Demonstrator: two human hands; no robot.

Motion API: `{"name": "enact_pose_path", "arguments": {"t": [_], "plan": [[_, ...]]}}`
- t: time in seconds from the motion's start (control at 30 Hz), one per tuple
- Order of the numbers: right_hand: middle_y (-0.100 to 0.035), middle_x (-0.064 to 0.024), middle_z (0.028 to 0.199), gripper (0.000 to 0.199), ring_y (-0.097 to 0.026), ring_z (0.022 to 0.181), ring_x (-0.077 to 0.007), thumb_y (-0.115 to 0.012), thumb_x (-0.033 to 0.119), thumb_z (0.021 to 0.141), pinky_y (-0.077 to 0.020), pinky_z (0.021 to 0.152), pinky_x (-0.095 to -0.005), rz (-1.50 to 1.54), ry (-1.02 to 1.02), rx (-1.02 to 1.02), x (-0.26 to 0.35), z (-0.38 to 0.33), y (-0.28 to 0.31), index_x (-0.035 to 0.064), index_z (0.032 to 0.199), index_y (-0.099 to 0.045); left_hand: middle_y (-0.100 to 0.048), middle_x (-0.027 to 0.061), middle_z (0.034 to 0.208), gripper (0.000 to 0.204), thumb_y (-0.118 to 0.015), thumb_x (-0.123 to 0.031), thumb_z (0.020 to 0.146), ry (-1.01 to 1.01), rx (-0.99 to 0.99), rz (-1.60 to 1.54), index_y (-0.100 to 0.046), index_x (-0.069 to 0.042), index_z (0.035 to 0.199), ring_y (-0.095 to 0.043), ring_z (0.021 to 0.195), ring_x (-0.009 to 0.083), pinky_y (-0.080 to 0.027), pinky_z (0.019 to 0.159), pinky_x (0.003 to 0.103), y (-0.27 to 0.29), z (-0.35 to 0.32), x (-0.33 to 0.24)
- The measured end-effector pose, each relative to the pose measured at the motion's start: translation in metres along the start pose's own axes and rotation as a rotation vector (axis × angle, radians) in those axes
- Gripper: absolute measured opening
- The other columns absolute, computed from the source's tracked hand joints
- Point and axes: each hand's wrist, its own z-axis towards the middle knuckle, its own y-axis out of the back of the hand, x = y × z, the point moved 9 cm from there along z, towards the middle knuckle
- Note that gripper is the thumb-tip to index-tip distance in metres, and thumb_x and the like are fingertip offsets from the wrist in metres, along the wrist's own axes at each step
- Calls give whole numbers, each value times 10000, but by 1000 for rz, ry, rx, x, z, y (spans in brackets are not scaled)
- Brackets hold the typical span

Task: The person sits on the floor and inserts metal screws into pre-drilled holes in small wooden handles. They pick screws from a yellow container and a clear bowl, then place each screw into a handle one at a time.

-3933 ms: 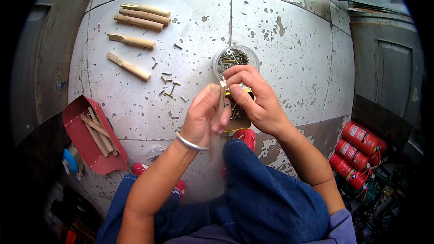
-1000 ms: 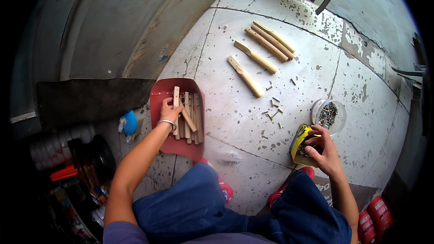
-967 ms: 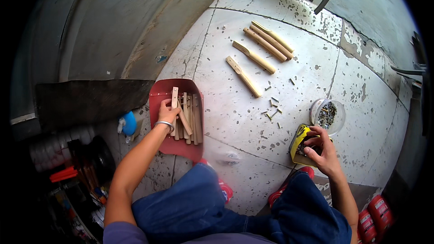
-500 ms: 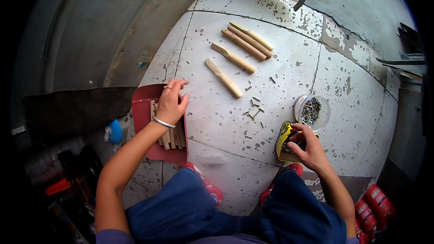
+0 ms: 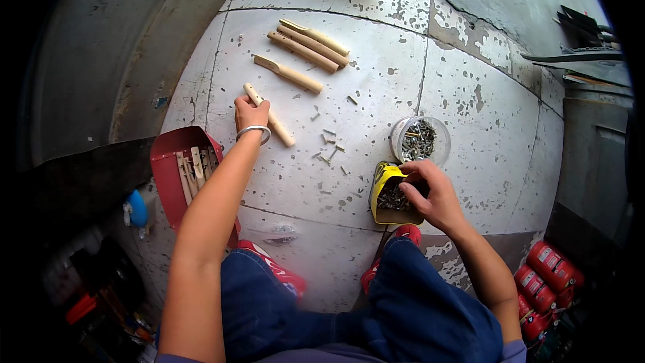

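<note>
My left hand (image 5: 250, 114) is closed round a pale wooden handle (image 5: 279, 129), near its flattened end with drilled holes. The handle's far end slants toward me over the floor. Beyond it lie another wooden handle (image 5: 295, 77) and a row of several more (image 5: 304, 51). Curved over the rim of a yellow tin (image 5: 384, 173), my right hand (image 5: 435, 195) has thumb and forefinger apart, with nothing visible between them. Small screws (image 5: 390, 199) fill the tin's bottom. Several loose screws (image 5: 334, 151) are scattered on the floor between my hands.
A clear round tub (image 5: 440, 142) of screws stands just beyond the tin. At my left, a red scoop-shaped container (image 5: 168, 161) holds several wooden pieces (image 5: 197, 165). Red fire extinguishers (image 5: 551, 265) lie at the lower right. A grey metal door (image 5: 101, 47) bounds the left.
My left hand has moved from above the red container to the nearest wooden handle and taken hold of it. My right hand stays at the yellow tin. The whole view has shifted.
</note>
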Motion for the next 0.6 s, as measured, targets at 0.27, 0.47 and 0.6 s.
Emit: {"name": "enact_pose_path", "arguments": {"t": [0.27,0.47,0.6], "plan": [[-619,-103,892,205,-612,745,-209,-631,1,808,-495,669,-294,-216,79,-399,-27,24,72,31,1009,-600,-526,28,779,216,-493,-101,846,-117,335,-572,-509,4,1033,-529,689,91,-455,577,238,-10,-61,-27],[-653,-74,846,128,-613,697,-137,-626,13,824,-484,633,-266,-114,-56,-439,-68,17,90,14,952,-628,-577,52,823,173,-572,-121,869,-259,576,-277,-542,-22,1007,-557,707,126,-476,639,269,-52,-136,-46],[-618,-89,820,125,-628,702,-231,-630,23,815,-503,636,-311,-199,21,-267,-50,21,59,54,936,-620,-529,5,738,94,-602,-97,853,-453,571,-186,-571,-35,916,-462,519,102,-406,511,269,-63,-155,-66]]}}
